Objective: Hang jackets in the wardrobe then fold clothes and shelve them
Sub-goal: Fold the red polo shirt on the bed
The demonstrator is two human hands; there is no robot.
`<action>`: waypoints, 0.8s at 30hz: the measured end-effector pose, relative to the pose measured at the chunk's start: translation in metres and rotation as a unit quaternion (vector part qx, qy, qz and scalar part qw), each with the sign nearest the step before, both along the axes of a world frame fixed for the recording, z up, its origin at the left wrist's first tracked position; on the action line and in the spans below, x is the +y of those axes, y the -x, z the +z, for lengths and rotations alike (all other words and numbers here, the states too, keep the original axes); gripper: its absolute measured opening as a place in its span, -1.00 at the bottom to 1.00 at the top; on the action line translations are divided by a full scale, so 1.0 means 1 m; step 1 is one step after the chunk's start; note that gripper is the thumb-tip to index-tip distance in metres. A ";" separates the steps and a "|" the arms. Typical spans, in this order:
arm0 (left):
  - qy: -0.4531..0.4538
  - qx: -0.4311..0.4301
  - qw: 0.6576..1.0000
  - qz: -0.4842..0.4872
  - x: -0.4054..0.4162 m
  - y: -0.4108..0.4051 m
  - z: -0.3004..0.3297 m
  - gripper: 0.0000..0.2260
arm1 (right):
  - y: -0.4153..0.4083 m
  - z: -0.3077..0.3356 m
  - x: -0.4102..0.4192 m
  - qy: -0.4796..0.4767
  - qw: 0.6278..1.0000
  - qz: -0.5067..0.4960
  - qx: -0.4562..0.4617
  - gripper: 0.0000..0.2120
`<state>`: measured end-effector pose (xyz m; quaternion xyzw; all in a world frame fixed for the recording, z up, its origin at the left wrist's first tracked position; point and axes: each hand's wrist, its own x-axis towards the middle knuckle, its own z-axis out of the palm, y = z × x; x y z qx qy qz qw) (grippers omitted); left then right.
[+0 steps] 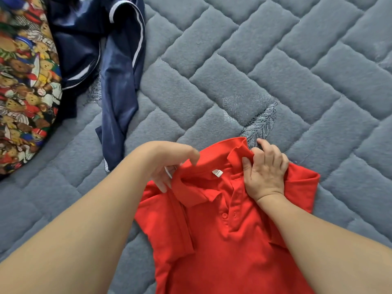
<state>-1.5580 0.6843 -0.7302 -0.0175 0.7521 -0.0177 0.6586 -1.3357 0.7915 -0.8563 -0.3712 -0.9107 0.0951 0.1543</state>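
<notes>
Nearest to me, my two bare forearms reach forward over a red polo shirt (pixel 222 240) that lies front-up on the grey quilted bed (pixel 275 71), its hem running off the bottom edge of the view. One red button shows on the placket, just below the open collar.

My left hand (pixel 167 164) is at the left side of the collar: its fingers (pixel 163 183) are curled and pinch the collar's left flap, lifting it a little off the shirt. My right hand (pixel 265 172) is at the right shoulder, thumb and fingers gathered round a bunch of the collar and shoulder cloth, with the index fingertip raised at the far edge.

Between the hands, inside the neck, sits a small white label (pixel 217 173); it has some print, but I cannot read it.

Just beyond the collar, a darker embroidered leaf-like patch (pixel 261 122) is worked into the bed cover.

Farther off to the left, a navy garment with white piping (pixel 114 85) lies crumpled, one part trailing toward me. Beside it, at the left edge, is a fabric printed with teddy bears (pixel 23 81).
</notes>
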 end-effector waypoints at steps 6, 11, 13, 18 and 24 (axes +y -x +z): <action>-0.030 0.011 0.999 0.033 -0.003 -0.005 0.017 -0.88 | 0.000 0.001 0.000 0.003 1.000 0.001 0.002 -0.69; -0.161 0.153 0.842 0.492 0.017 -0.016 -0.001 -0.85 | 0.000 0.001 0.000 0.003 1.000 0.000 0.009 -0.69; -0.222 0.135 0.782 0.566 0.020 -0.030 -0.004 -0.72 | 0.000 0.001 0.000 0.007 1.000 0.000 0.012 -0.70; -0.320 0.341 0.879 -0.095 -0.009 -0.048 -0.023 -0.44 | -0.001 0.004 0.000 0.019 1.000 -0.003 0.020 -0.72; -0.265 0.386 0.848 -0.249 -0.009 -0.039 -0.049 -0.70 | -0.001 0.002 0.000 0.018 1.000 0.002 0.018 -0.71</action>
